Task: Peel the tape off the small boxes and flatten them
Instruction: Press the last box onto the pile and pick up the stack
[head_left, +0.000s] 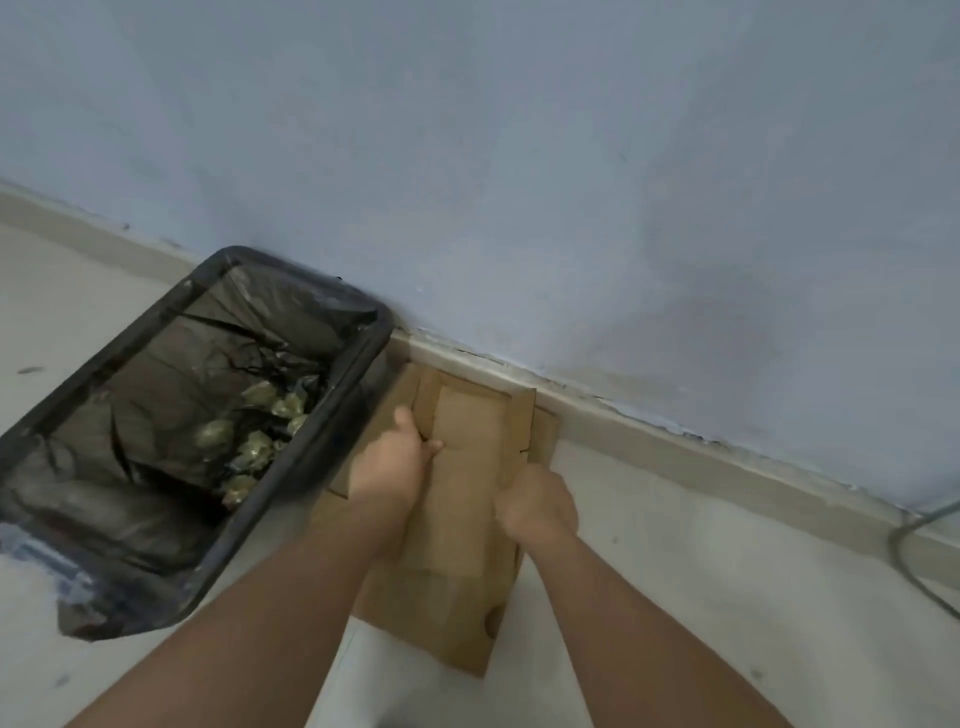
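Observation:
A flattened brown cardboard box (467, 488) is held between both hands over the floor, close to the wall. My left hand (392, 467) grips its left edge, thumb on top and fingers curled under. My right hand (537, 506) is closed on its right edge. Under it, more flat brown cardboard (457, 623) lies on the floor, reaching from the skirting toward me. No tape can be made out on the cardboard.
A black bin (291, 452) lined with a dark plastic bag stands to the left, with crumpled scraps at its bottom. The blue-grey wall (571, 182) and its pale skirting (675, 441) run behind. A dark cable (914, 561) curves on the floor at right.

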